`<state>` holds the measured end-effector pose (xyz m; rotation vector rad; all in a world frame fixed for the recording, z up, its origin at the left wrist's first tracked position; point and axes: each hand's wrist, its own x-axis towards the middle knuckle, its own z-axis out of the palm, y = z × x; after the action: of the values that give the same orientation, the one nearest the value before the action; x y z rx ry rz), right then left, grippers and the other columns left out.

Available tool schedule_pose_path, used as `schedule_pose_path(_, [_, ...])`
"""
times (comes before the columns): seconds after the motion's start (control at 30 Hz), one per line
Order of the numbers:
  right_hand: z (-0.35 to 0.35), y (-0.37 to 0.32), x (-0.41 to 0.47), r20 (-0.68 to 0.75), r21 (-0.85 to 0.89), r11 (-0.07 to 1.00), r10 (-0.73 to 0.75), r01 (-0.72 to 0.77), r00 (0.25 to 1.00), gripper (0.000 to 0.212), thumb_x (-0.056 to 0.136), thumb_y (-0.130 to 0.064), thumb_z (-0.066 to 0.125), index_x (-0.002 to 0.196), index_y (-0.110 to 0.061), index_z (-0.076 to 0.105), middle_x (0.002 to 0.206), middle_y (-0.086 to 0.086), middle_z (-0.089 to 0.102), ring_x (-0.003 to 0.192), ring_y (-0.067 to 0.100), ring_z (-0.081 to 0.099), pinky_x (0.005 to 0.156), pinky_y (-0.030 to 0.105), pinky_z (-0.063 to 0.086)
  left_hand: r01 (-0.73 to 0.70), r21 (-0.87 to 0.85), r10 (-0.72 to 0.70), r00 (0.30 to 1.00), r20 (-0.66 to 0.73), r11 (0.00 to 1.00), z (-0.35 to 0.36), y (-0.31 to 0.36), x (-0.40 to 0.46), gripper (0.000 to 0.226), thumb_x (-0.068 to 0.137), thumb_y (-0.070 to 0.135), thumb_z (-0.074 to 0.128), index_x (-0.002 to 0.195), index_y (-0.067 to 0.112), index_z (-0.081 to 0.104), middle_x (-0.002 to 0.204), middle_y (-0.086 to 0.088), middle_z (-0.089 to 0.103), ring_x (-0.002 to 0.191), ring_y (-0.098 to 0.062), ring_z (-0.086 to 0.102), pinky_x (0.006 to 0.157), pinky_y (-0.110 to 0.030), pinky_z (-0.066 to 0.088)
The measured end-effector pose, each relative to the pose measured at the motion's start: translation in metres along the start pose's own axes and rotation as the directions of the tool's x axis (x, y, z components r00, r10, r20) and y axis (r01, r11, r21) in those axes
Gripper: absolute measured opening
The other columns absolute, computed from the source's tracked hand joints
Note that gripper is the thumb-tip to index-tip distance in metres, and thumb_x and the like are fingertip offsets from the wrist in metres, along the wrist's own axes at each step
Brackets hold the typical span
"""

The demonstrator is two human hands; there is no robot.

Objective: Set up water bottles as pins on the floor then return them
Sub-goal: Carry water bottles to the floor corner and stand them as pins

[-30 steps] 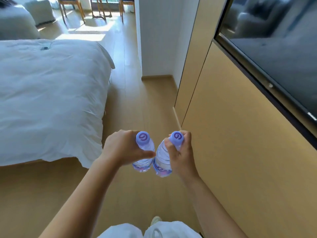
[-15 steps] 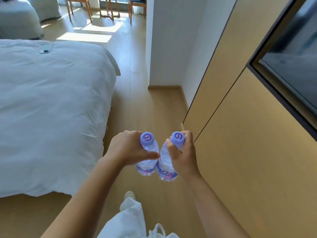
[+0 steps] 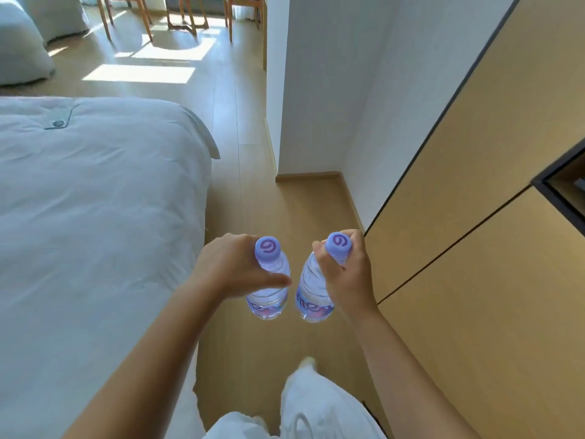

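Observation:
I hold two clear water bottles with purple caps upright above the wooden floor [image 3: 253, 191]. My left hand [image 3: 228, 267] wraps the neck and shoulder of the left bottle [image 3: 269, 299]. My right hand [image 3: 345, 274] grips the upper part of the right bottle [image 3: 311, 299]. The two bottles hang side by side with a small gap between them. Their lower halves with blue labels show below my fingers.
A bed with a white duvet [image 3: 95, 217] fills the left side. Tan cabinet panels [image 3: 474, 248] line the right, and a white wall corner [image 3: 304, 90] stands ahead. Wooden chair legs [image 3: 126, 14] stand in sunlight far ahead. My white-trousered leg [image 3: 310, 403] steps forward below.
I have walked forward along the aisle between bed and cabinets; the wall corner and chairs are closer. The bottles have drifted slightly apart. Both hands keep their grip.

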<state>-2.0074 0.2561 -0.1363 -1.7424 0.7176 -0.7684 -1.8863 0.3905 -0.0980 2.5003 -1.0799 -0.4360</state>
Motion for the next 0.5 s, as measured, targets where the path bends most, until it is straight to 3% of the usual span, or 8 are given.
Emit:
schedule_pose_path(0.2, [0.032, 0.018, 0.109, 0.037, -0.002, 1.000, 0.024, -0.024, 0.999, 0.017, 0.082, -0.019, 0.072, 0.077, -0.010, 0.059, 0.072, 0.006, 0.064, 0.068, 0.022, 0.060, 0.066, 0.027, 0.048, 0.015, 0.010, -0.015, 1.000, 0.007, 1.000, -0.017, -0.021, 0.111, 0.051, 0.049, 0.067, 0.057, 0.076, 0.024, 0.063, 0.068, 0.006, 0.065, 0.072, -0.018, 0.061, 0.066, -0.033, 0.053])
schedule_pose_path(0.33, [0.048, 0.025, 0.193, 0.135, -0.009, 1.000, 0.026, -0.025, 0.991, 0.015, 0.081, -0.015, 0.072, 0.075, -0.010, 0.059, 0.069, 0.000, 0.061, 0.064, 0.011, 0.055, 0.063, 0.023, 0.046, 0.031, -0.016, -0.031, 1.000, -0.002, 0.999, -0.034, -0.023, 0.191, 0.047, 0.048, 0.065, 0.058, 0.072, 0.024, 0.061, 0.066, 0.006, 0.064, 0.072, -0.019, 0.060, 0.067, -0.033, 0.053])
schedule_pose_path(0.5, [0.067, 0.022, 0.307, 0.206, -0.009, 0.999, -0.029, 0.031, 0.978, 0.016, 0.084, -0.014, 0.069, 0.080, -0.003, 0.057, 0.073, 0.011, 0.059, 0.069, 0.018, 0.054, 0.060, 0.016, 0.043, 0.082, -0.057, -0.082, 0.997, -0.007, 0.995, -0.061, -0.026, 0.291, 0.047, 0.049, 0.062, 0.060, 0.076, 0.024, 0.064, 0.071, 0.005, 0.066, 0.074, -0.018, 0.062, 0.068, -0.034, 0.054])
